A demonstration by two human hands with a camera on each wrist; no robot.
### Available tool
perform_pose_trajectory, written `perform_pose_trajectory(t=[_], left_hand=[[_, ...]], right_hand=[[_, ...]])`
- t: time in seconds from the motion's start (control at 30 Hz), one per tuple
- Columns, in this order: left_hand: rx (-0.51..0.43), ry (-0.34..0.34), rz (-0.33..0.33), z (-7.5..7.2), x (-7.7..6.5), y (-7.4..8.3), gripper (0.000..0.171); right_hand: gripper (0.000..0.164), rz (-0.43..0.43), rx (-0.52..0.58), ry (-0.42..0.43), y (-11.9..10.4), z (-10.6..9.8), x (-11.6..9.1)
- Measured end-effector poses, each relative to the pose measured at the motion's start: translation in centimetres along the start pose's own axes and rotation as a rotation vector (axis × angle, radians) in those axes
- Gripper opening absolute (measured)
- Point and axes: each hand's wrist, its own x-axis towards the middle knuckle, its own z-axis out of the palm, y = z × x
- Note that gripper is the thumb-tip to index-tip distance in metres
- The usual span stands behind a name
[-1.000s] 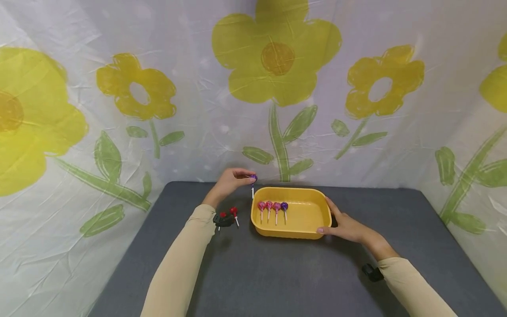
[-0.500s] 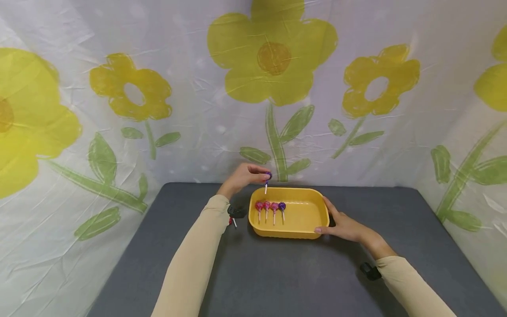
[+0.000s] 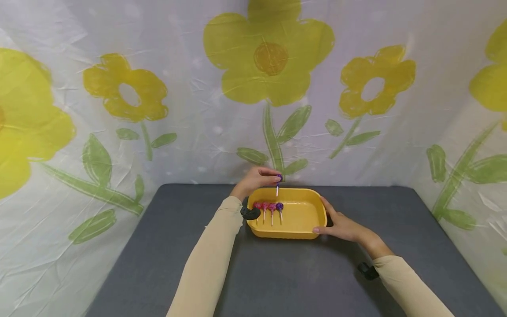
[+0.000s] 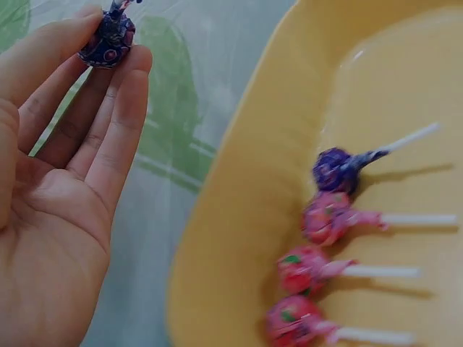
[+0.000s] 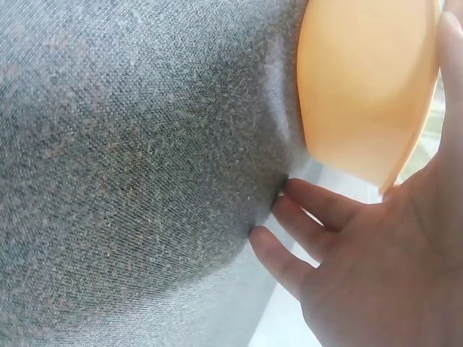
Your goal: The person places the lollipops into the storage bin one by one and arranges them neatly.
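1. Left hand point(image 3: 253, 181) pinches a purple lollipop point(image 4: 108, 47) by its head, stick downward, near the tray's far rim.
2. Right hand point(image 3: 343, 225) grips the yellow tray point(image 3: 291, 235) at its end.
3. Between the hands, inside, four more lollipops point(image 3: 272, 206) lie in a row.
4. Beneath both: grey worktop point(image 3: 285, 277).

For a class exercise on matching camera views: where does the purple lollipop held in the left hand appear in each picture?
Head: the held purple lollipop is slightly right of and below centre.
Left wrist: top edge, left of centre, pinched in the left hand.
Right wrist: not in it.
Shared landmark: the yellow tray, in all three.
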Motion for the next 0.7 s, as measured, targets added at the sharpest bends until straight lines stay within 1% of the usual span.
perform_pose_trajectory(t=[0.17, 0.4, 0.57, 0.7], left_hand=[[-0.088, 0.025, -0.014, 1.2, 0.6, -1.2, 0.032], [-0.186, 0.066, 0.057, 2.9, 1.3, -2.1, 0.037], [-0.229, 0.104, 0.060, 3.8, 1.4, -3.2, 0.041], [-0.223, 0.140, 0.058, 4.3, 1.1, -4.1, 0.042]], right_hand=[[0.114, 0.000, -0.014, -0.004, 0.1, 0.0, 0.1], [0.114, 0.004, -0.004, 0.000, -0.1, -0.1, 0.2], [0.114, -0.002, -0.009, 0.004, -0.2, 0.0, 0.1], [0.114, 0.020, -0.012, -0.001, -0.2, 0.0, 0.1]])
